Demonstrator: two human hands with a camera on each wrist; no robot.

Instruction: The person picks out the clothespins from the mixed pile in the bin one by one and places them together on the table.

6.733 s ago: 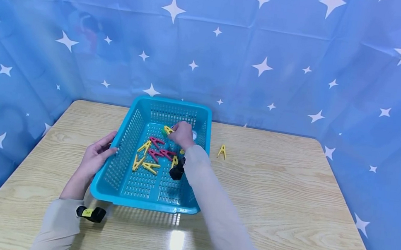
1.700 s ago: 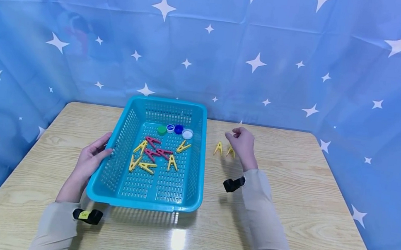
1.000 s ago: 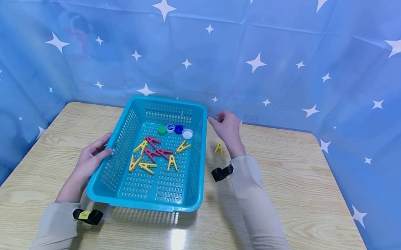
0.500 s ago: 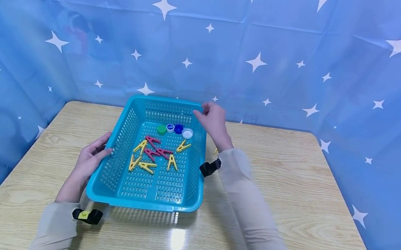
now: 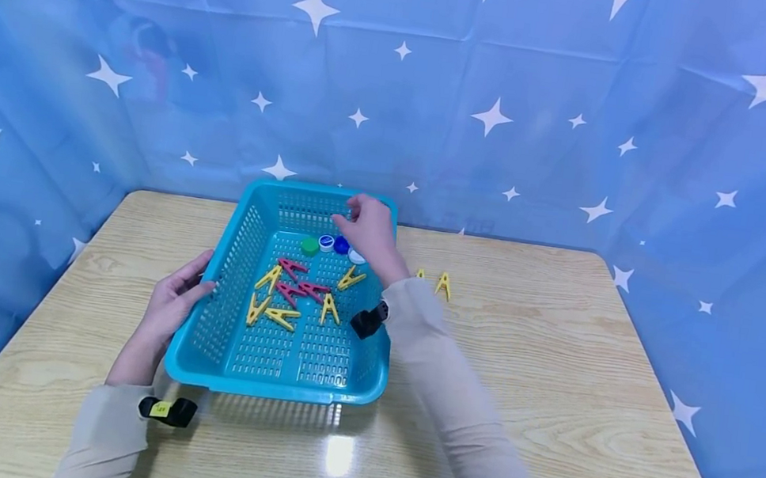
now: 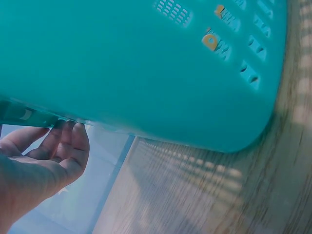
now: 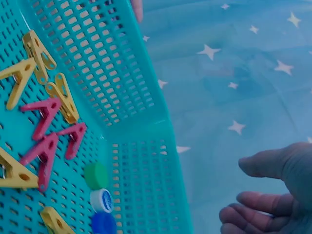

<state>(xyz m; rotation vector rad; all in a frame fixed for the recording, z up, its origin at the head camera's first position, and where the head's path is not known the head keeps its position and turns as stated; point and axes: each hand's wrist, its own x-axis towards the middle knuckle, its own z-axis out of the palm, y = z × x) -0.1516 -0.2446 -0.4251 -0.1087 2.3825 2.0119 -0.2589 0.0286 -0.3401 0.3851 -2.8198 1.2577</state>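
Note:
A blue-green perforated plastic basket [image 5: 271,390] contains several yellow clothespins [image 5: 329,309] and 3 red clothespins [image 5: 292,268]. Toward its back sit a green cap [image 5: 309,246], a white-and-blue cap [image 5: 326,243], a blue cap [image 5: 341,245] and a white cap [image 5: 356,256], partly covered by the right hand. My left hand [image 5: 177,301] grips the basket's left rim, thumb on top; the left wrist view shows its fingers [image 6: 70,141] underneath. Above the back right of the basket, my right hand [image 5: 370,229] holds nothing, with thumb and fingers parted in the right wrist view.
Right of the basket, a yellow clothespin [image 5: 444,286] lies on the wooden table [image 5: 553,371]. Another clothespin [image 5: 421,273] beside it is mostly behind the right sleeve. A blue curtain [image 5: 431,77] with white stars hangs along the back and sides.
Earlier my right hand pinched a yellow clothespin in the basket; a second clothespin then lay on the table. The emptied hand has since moved left over the basket. My left hand stayed on the rim.

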